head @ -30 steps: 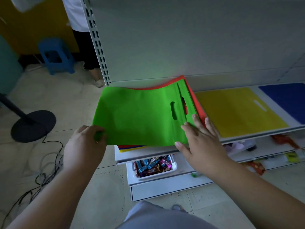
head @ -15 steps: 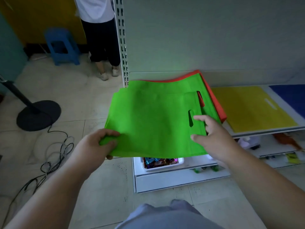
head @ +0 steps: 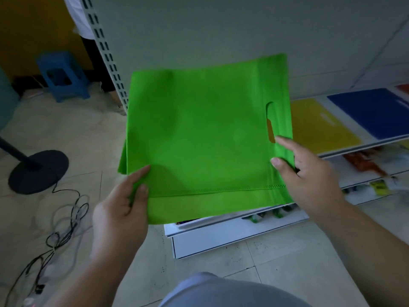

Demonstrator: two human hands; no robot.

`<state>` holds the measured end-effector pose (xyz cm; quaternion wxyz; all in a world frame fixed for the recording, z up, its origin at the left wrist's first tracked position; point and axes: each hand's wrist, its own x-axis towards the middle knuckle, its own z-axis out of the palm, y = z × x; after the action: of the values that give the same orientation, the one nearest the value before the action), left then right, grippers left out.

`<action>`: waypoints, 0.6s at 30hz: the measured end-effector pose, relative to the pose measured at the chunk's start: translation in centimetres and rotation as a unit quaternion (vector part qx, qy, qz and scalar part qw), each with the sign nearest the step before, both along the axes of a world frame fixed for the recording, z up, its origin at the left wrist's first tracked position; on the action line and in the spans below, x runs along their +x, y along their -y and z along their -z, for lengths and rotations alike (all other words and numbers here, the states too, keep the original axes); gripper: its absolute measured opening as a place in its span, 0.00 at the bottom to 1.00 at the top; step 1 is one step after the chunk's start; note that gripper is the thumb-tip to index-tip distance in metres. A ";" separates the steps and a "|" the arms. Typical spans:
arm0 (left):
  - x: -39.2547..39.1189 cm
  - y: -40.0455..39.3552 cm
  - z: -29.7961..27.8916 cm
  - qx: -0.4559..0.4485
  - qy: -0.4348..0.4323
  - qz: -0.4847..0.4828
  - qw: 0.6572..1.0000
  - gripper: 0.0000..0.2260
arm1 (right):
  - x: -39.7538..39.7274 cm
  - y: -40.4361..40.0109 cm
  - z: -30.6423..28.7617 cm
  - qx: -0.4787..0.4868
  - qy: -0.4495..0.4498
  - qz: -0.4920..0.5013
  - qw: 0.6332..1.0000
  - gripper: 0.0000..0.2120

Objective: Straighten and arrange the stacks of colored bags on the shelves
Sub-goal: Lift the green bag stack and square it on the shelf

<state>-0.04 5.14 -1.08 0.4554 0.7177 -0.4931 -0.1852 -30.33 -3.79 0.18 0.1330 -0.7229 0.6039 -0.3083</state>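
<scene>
Left hand [head: 120,209] and right hand [head: 307,173] pinch green bags [head: 199,134] by opposite edges, clear of shelf [head: 363,144], for squaring

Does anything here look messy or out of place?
Yes. The green bags are off the shelf, held by the left hand and right hand, with layers fanned unevenly at the left edge. A tangle of cables sprawls on the floor.

Room's dim, flat light, probably from overhead. Green bag [head: 205,134] glows saturated against grey. Wide-angle bends the upright [head: 104,52]. Lower shelf [head: 376,173] smeared with motion blur; soft corners.
</scene>
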 end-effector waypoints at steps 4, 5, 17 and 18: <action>-7.9 2.2 -0.3 -0.022 0.017 0.046 0.999 0.15 | -9.0 -1.0 -0.4 -0.011 -0.004 0.062 0.998 0.22; -10.5 2.9 -0.3 -0.028 0.017 0.058 0.998 0.15 | -11.7 -1.2 -0.4 -0.012 0.001 0.077 0.997 0.22; -44.6 12.8 0.2 -0.057 -0.028 0.239 0.969 0.17 | -45.0 -3.1 -1.6 -0.011 -0.012 0.246 0.969 0.21; -46.7 13.8 0.4 -0.053 -0.024 0.249 0.967 0.17 | -47.1 -2.7 -1.5 -0.009 -0.009 0.254 0.967 0.21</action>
<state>-46.70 -8.64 -1.49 0.4444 0.5421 -0.6544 -0.2836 -77.45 -1.10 1.68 0.0387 -0.5500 0.7658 -0.3311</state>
